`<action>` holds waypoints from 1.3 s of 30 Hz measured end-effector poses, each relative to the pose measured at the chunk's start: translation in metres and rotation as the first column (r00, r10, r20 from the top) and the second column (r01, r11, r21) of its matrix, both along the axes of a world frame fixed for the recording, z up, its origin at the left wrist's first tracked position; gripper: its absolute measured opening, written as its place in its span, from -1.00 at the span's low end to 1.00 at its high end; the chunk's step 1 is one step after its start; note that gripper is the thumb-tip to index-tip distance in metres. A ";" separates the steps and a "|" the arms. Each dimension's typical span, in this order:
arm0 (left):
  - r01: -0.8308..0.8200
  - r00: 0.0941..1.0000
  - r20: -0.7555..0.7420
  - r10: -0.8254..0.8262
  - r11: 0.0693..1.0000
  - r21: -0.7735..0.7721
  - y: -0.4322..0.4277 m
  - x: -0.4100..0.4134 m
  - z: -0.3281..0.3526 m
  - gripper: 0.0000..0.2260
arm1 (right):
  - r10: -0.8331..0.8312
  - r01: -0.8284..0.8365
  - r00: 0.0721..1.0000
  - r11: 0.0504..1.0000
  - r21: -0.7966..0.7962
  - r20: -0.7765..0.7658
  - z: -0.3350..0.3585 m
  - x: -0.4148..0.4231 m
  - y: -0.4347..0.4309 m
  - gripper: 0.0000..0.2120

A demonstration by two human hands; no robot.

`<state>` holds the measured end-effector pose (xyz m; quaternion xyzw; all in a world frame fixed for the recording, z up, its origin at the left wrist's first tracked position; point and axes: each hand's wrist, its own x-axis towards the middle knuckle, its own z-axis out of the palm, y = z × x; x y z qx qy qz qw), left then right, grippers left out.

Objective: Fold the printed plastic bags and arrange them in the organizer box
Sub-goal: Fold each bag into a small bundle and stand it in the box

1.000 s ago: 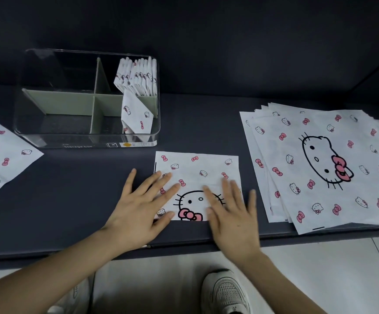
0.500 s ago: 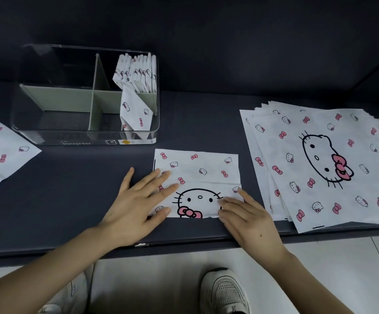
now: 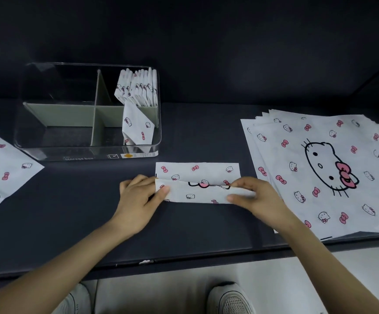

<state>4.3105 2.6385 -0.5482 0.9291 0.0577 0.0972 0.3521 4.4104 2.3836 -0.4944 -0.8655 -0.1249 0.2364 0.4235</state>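
A white plastic bag point(image 3: 197, 183) printed with pink bows and cat faces lies on the dark table in front of me, its near half lifted and turned over toward the far edge. My left hand point(image 3: 138, 198) pinches the flap's left end. My right hand point(image 3: 254, 197) pinches its right end. The clear organizer box point(image 3: 54, 150) with green dividers stands at the back left. Its back right compartment holds several folded bags point(image 3: 138, 87), and one folded bag point(image 3: 136, 126) leans in the front right compartment.
A stack of flat printed bags point(image 3: 324, 168) lies at the right, reaching over the table's front edge. Another flat bag point(image 3: 0, 164) lies at the far left. The table's front edge point(image 3: 184, 257) runs just under my forearms; my shoes show below.
Both hands went from lying flat on the bag to pinching its near edge at the two ends and lifting it over toward the far edge, hiding most of the big cat face.
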 end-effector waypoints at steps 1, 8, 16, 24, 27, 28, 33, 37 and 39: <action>-0.023 0.999 -0.027 0.023 0.999 -0.023 0.000 0.002 0.002 -0.56 | -0.033 0.034 0.999 0.999 0.024 -0.008 0.000 0.004 0.001 -0.92; -0.183 0.977 -0.132 0.169 0.978 -0.104 -0.002 0.022 0.011 -0.53 | -0.206 0.209 0.977 0.975 -0.068 0.047 -0.015 0.029 0.020 -0.81; -0.356 0.933 -0.032 0.358 0.933 0.055 -0.011 0.030 0.004 -0.60 | -0.212 0.297 0.942 0.889 -0.349 0.262 -0.018 0.024 0.037 -0.60; 0.020 0.971 0.205 -0.124 0.895 0.446 -0.027 0.021 0.002 -0.61 | -0.202 0.285 0.949 0.880 -0.381 0.243 -0.018 0.028 0.039 -0.59; 0.108 0.991 0.019 -0.129 0.892 0.438 -0.034 0.030 -0.008 -0.51 | -0.207 0.289 0.948 0.878 -0.380 0.242 -0.020 0.030 0.039 -0.58; 0.106 0.994 -0.035 -0.101 0.894 0.436 -0.034 0.032 -0.010 -0.47 | -0.208 0.293 0.946 0.877 -0.381 0.248 -0.022 0.030 0.039 -0.58; 0.083 0.994 -0.107 -0.036 0.876 0.475 -0.035 0.035 -0.017 -0.48 | -0.209 0.300 0.945 0.860 -0.413 0.250 -0.022 0.032 0.040 -0.61; 0.091 0.990 -0.137 -0.026 0.863 0.497 -0.036 0.035 -0.017 -0.46 | -0.006 0.378 0.819 0.758 -0.531 0.574 -0.019 0.019 0.050 -0.85; 0.092 0.989 -0.146 -0.022 0.866 0.491 -0.036 0.035 -0.016 -0.45 | 0.180 0.384 0.668 0.747 -0.542 0.722 -0.027 0.003 0.057 -0.66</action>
